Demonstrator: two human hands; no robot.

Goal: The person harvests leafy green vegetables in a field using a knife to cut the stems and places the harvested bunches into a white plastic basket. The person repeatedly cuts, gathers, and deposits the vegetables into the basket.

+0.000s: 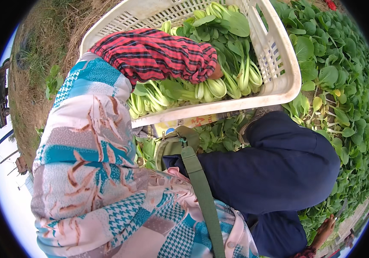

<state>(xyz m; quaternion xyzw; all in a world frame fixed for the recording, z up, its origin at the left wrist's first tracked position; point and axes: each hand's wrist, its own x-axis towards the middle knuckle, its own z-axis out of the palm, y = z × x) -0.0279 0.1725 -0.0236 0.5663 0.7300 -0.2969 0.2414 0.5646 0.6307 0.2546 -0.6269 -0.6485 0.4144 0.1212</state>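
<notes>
My left hand (216,72) is in the crate, beyond the cuff of a red plaid sleeve. Only a small part of it shows, against bok choy (215,87) stalks; its fingers are hidden, so its grip cannot be told. Bunches of bok choy lie in rows in the white plastic crate (210,108), pale stalks towards me. At the lower right, beyond my bent leg, my right hand (326,227) is closed round the handle of what looks like a knife (343,208), its thin grey blade pointing up over the leafy plants.
Growing leafy greens (339,64) fill the right side. Cut stalks and yellow leaves lie near my knee. A green bag (168,146) with a strap rests before me, beside printed sacking (197,121) under the crate. Dry grass (32,80) and a parked vehicle (0,93) are at left.
</notes>
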